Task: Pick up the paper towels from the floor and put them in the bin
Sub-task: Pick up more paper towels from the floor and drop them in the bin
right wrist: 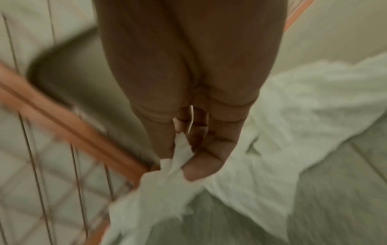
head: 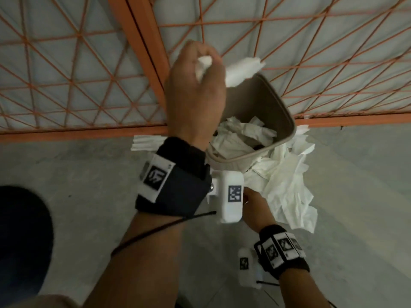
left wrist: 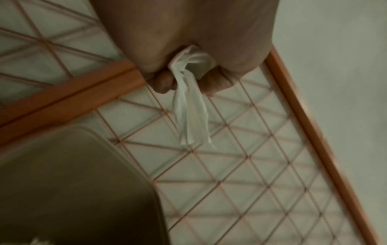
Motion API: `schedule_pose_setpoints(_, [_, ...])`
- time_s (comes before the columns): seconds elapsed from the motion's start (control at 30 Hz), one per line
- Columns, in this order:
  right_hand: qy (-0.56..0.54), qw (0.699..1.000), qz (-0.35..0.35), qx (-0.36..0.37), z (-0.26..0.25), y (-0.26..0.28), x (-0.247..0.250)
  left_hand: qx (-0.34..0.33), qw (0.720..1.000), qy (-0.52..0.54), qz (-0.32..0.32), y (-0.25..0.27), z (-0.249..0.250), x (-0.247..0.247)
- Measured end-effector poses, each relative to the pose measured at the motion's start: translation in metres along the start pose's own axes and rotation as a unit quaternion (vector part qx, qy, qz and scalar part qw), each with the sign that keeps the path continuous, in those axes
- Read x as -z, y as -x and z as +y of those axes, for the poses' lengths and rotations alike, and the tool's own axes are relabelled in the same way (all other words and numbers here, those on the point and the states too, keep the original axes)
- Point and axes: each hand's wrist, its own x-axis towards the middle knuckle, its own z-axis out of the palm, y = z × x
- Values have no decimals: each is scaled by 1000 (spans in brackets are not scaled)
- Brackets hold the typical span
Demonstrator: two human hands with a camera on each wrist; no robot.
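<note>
My left hand (head: 198, 70) is raised above the far left rim of the beige bin (head: 287, 127) and grips a white paper towel (head: 242, 71), whose free end hangs out of the fist (left wrist: 191, 116). The bin holds several crumpled towels (head: 242, 134). My right hand (head: 255, 203) is low beside the bin's near right side, partly hidden by the left wrist camera, and pinches a towel (right wrist: 165, 180) from the pile of white paper towels (head: 287, 185) on the floor. In the right wrist view thumb and fingers (right wrist: 205, 164) close on the paper.
An orange metal frame with wire mesh (head: 89, 70) runs just behind the bin, with its bottom bar (head: 77, 133) on the grey floor. Another flat towel (head: 144, 142) lies left of the bin by the bar. A dark shape (head: 22, 236) sits at the lower left.
</note>
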Motion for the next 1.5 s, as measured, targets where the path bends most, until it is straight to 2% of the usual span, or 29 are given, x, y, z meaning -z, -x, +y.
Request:
schedule_pose_setpoints(0.07, [-76, 997, 15, -6, -6, 17, 21, 22, 991, -99, -82, -3, -17, -25])
schedule_pose_setpoints(0.1, [-98, 995, 20, -7, -8, 24, 33, 49, 978, -139, -146, -1, -24, -35])
schedule_pose_setpoints(0.17, [-131, 991, 15, -2, -14, 37, 56, 96, 933, -195, -287, 4, -42, -46])
schedule_pose_setpoints(0.2, [-148, 989, 8, 7, -20, 45, 68, 105, 913, -206, -335, 5, -50, -48])
schedule_pose_setpoints(0.23, [-160, 987, 5, 18, -28, 53, 80, 109, 908, -200, -352, 4, -55, -46])
schedule_pose_setpoints(0.3, [-169, 984, 18, 47, -47, 67, 104, 80, 936, -154, -307, 0, -58, -35])
schedule_pose_setpoints(0.37, [-182, 978, 40, 93, -72, 76, 124, 44, 978, -93, -183, -9, -60, -17])
schedule_pose_setpoints(0.43, [-189, 968, 51, 156, -103, 78, 139, 67, 995, -52, -60, -15, -71, 6])
schedule_pose_setpoints(0.53, [-175, 951, 55, 249, -146, 68, 148, 147, 986, -50, 53, -12, -113, 41])
schedule_pose_setpoints(0.63, [-172, 943, 45, 281, -180, 41, 148, 255, 957, -107, 87, 4, -172, 61])
schedule_pose_setpoints(0.7, [-139, 946, 46, 291, -196, 18, 141, 338, 928, -137, 76, 23, -203, 64])
schedule_pose_setpoints(0.77, [-100, 949, 69, 290, -205, -8, 131, 370, 918, -138, 38, 44, -228, 60])
schedule_pose_setpoints(0.87, [-32, 953, 115, 279, -208, -42, 114, 348, 909, -223, -52, 66, -254, 48])
schedule_pose_setpoints(0.97, [104, 961, 103, 234, -202, -59, 102, 328, 893, -296, -88, 74, -267, 41])
schedule_pose_setpoints(1.03, [133, 966, 86, 202, -197, -57, 100, 317, 877, -342, -111, 77, -274, 39])
schedule_pose_setpoints(1.1, [164, 950, 134, 230, -189, -39, 103, 313, 863, -371, -142, 78, -280, 38])
schedule_pose_setpoints(1.13, [160, 935, 179, 263, -182, -28, 105, 306, 858, -381, -159, 78, -283, 38])
schedule_pose_setpoints(1.2, [69, 912, 252, 317, -163, 3, 105, 285, 847, -405, -192, 77, -289, 36])
schedule_pose_setpoints(1.27, [-25, 899, 307, 312, -133, 27, 100, 268, 831, -437, -216, 75, -295, 35])
schedule_pose_setpoints(1.4, [-87, 892, 399, 194, -47, 51, 77, 238, 781, -515, -262, 71, -297, 31])
schedule_pose_setpoints(1.5, [-61, 922, 374, 81, 15, 40, 48, 235, 765, -534, -275, 72, -299, 31])
